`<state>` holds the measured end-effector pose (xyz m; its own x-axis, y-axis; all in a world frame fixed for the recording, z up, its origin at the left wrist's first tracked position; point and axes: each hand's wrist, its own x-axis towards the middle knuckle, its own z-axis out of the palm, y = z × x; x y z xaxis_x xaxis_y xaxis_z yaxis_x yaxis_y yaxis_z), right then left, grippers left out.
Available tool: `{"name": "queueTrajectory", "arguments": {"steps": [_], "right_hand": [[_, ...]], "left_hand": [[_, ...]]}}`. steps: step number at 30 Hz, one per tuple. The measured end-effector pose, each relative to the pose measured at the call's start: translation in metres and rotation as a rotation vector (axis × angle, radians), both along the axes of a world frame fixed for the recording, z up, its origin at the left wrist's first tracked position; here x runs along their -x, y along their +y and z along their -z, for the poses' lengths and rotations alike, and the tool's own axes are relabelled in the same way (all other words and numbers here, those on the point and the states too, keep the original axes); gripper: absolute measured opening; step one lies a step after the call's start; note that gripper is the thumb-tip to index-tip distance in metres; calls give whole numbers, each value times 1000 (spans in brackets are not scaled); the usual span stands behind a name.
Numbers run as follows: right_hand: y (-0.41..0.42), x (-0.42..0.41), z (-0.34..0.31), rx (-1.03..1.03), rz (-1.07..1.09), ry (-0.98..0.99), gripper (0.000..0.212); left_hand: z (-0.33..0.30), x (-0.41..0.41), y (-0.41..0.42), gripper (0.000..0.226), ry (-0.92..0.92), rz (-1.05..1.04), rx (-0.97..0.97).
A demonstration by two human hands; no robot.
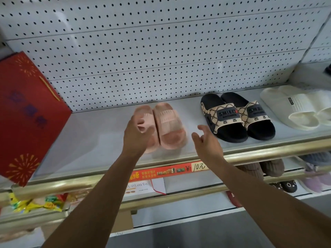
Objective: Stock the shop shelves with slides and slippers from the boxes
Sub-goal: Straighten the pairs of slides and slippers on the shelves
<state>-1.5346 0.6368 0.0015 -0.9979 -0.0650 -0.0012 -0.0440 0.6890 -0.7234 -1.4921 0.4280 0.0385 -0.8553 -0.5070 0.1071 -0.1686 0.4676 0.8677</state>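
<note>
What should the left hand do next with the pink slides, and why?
Probably let go and draw back. The left hand grips the left slide of the pink slides, which already lie side by side on the shelf, left of the black patterned slides. The right hand hovers open, holding nothing.

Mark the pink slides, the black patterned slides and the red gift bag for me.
pink slides (pixel 169 123): head view, on the right slide's strap.
black patterned slides (pixel 226 113): head view, on the left slide's strap label.
red gift bag (pixel 26 113): head view, on its front face.
</note>
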Motion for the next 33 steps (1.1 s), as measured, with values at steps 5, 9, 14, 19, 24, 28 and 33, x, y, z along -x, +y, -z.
{"name": "queueTrajectory", "arguments": {"steps": [5,9,14,19,24,28,33], "right_hand": [[71,-22,4,118,-29,145,34],[145,-37,16,214,-59,190,25],[245,-61,51,152,-25,142,17],[320,-66,85,57,46,-25,5],[343,-47,105,104,88,-155,20],[349,-24,136,139,142,-185,26],[375,1,184,81,172,-233,53]], "left_hand": [[-2,-19,88,17,10,161,-232],[5,-39,163,11,-34,277,-319],[42,-57,264,10,-205,459,-417],[90,-63,329,14,-337,454,-574],[125,-42,350,21,-449,447,-543],[169,-5,357,35,-443,496,-305],[225,21,377,73,-296,489,-201]]}}
